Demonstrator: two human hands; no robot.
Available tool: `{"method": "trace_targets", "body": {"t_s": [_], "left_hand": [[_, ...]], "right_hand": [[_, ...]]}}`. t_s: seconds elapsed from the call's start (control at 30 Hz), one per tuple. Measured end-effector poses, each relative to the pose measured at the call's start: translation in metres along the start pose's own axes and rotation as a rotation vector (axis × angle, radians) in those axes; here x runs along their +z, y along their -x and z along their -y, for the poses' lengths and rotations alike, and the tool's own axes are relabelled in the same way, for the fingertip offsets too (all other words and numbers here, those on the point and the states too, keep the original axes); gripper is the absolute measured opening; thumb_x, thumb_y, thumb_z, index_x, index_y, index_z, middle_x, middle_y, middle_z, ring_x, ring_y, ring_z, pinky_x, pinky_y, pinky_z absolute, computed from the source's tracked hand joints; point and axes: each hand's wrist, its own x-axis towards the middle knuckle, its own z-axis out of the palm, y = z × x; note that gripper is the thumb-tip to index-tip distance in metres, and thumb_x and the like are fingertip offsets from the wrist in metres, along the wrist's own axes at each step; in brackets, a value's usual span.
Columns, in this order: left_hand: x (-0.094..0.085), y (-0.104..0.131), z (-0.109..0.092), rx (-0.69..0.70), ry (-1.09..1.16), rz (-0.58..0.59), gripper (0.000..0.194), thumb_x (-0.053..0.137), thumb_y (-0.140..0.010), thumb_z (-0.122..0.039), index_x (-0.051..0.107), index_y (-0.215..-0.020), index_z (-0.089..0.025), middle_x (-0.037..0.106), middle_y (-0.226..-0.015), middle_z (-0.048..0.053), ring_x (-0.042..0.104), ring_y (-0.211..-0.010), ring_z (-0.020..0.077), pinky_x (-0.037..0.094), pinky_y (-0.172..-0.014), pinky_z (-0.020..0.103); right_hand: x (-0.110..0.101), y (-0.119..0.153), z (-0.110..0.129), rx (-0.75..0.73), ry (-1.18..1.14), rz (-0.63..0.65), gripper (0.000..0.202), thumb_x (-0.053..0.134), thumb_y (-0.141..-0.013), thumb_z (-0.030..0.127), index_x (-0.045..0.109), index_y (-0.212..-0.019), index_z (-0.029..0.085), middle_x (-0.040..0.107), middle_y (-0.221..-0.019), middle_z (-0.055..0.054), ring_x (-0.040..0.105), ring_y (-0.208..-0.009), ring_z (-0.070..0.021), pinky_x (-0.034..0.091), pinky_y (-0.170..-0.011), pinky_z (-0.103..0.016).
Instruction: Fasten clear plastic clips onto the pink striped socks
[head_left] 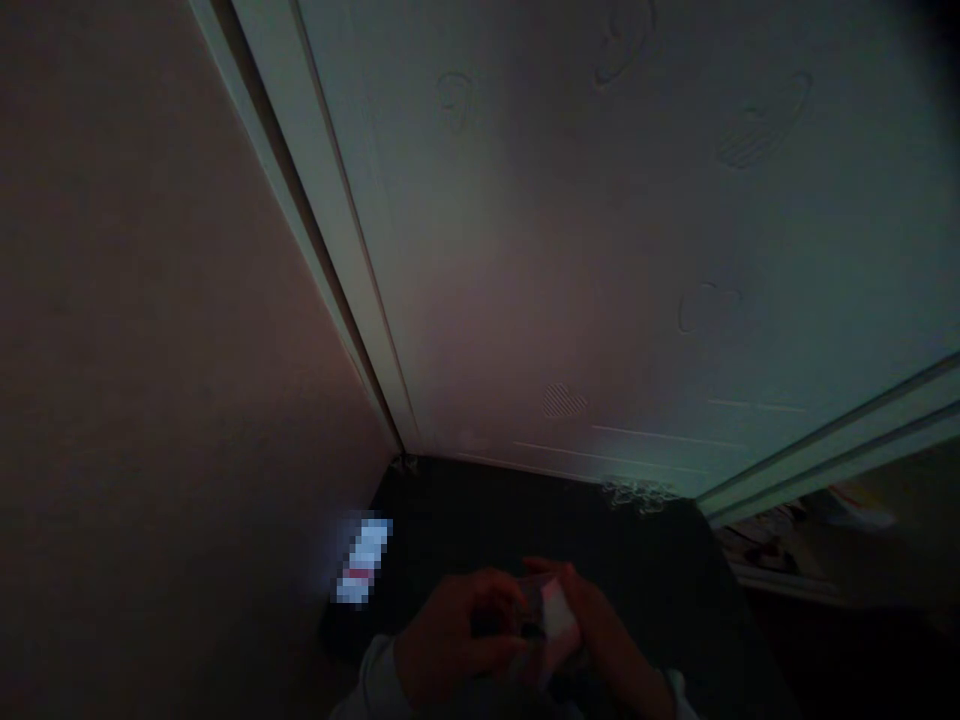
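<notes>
In dim light at the bottom of the head view, my left hand [446, 630] and my right hand [604, 625] are close together over a dark surface [660, 570]. Between them is a small, pale, pinkish-white object [559, 620], perhaps a little box or packet; its kind is too dark to make out. The fingers of my left hand curl around its left side, near a dark gap. My right hand closes on it from the right. Fingers hide much of the object, and pale sleeves show at both wrists.
A bright, pixelated screen [364, 560] glows left of my hands, beside the brownish wall [150, 350]. Ahead rises a pale panel [525, 250] with raised heart patterns and a frame strip. Crumpled clear material [641, 495] lies at its base. Blurred items [859, 505] appear at the right.
</notes>
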Motion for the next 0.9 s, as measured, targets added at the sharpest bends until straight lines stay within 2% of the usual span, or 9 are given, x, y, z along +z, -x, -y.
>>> {"method": "trace_targets", "body": {"t_s": [0.13, 0.2, 0.27, 0.4, 0.53, 0.73, 0.9], "left_hand": [[0.005, -0.003, 0.005, -0.008, 0.094, -0.013, 0.024, 0.071, -0.062, -0.02, 0.062, -0.084, -0.015, 0.06, -0.073, 0.0, 0.053, -0.067, 0.014, 0.042, -0.066, 0.026], [0.008, -0.004, 0.007, -0.013, 0.107, -0.03, 0.023, 0.07, -0.062, -0.019, 0.062, -0.084, -0.015, 0.06, -0.073, 0.0, 0.054, -0.067, 0.0143, 0.041, -0.065, 0.026], [0.012, -0.006, 0.008, -0.017, 0.107, -0.044, 0.022, 0.069, -0.063, -0.018, 0.062, -0.084, -0.015, 0.06, -0.073, 0.0, 0.054, -0.067, 0.0144, 0.041, -0.065, 0.026], [0.015, -0.009, 0.009, 0.005, 0.105, -0.06, 0.023, 0.068, -0.063, -0.018, 0.062, -0.085, -0.015, 0.061, -0.075, 0.001, 0.055, -0.07, 0.0155, 0.042, -0.067, 0.027], [0.015, -0.009, 0.007, -0.015, 0.026, -0.108, 0.022, 0.067, -0.064, -0.015, 0.063, -0.085, -0.015, 0.061, -0.073, 0.001, 0.056, -0.068, 0.015, 0.042, -0.064, 0.025], [0.013, -0.008, 0.01, 0.016, -0.035, -0.132, 0.023, 0.067, -0.068, -0.016, 0.064, -0.09, -0.016, 0.064, -0.079, 0.002, 0.059, -0.075, 0.0171, 0.044, -0.067, 0.026], [0.014, -0.008, 0.008, 0.03, -0.038, -0.117, 0.021, 0.065, -0.067, -0.017, 0.064, -0.088, -0.015, 0.066, -0.081, 0.003, 0.06, -0.077, 0.0186, 0.045, -0.071, 0.027]], "right_hand": [[0.002, 0.002, 0.001, -0.118, 0.084, -0.239, 0.053, 0.04, -0.077, 0.066, 0.063, -0.089, 0.02, 0.066, -0.087, -0.007, 0.06, -0.08, -0.0232, 0.048, -0.072, -0.035], [0.003, 0.003, 0.001, -0.131, 0.085, -0.345, 0.043, 0.043, -0.078, 0.063, 0.057, -0.076, 0.022, 0.059, -0.072, -0.002, 0.056, -0.066, -0.0191, 0.047, -0.06, -0.03], [0.004, 0.004, 0.0, -0.089, 0.019, -0.384, 0.039, 0.044, -0.08, 0.06, 0.049, -0.068, 0.023, 0.049, -0.06, 0.003, 0.048, -0.054, -0.0155, 0.041, -0.049, -0.026], [0.006, 0.007, 0.003, -0.01, -0.083, -0.364, 0.042, 0.046, -0.077, 0.062, 0.045, -0.063, 0.023, 0.044, -0.054, 0.005, 0.043, -0.05, -0.0139, 0.036, -0.044, -0.025], [0.009, 0.009, 0.009, -0.026, -0.037, -0.363, 0.043, 0.047, -0.076, 0.063, 0.046, -0.063, 0.022, 0.044, -0.056, 0.004, 0.043, -0.052, -0.0138, 0.037, -0.047, -0.024], [0.013, 0.01, 0.006, -0.069, 0.044, -0.275, 0.038, 0.041, -0.082, 0.059, 0.051, -0.086, 0.022, 0.053, -0.072, 0.002, 0.05, -0.065, -0.0159, 0.043, -0.06, -0.026], [0.017, 0.011, 0.005, -0.066, -0.016, -0.168, 0.048, 0.036, -0.081, 0.066, 0.053, -0.09, 0.022, 0.058, -0.076, -0.001, 0.055, -0.072, -0.0183, 0.046, -0.066, -0.028]]}}
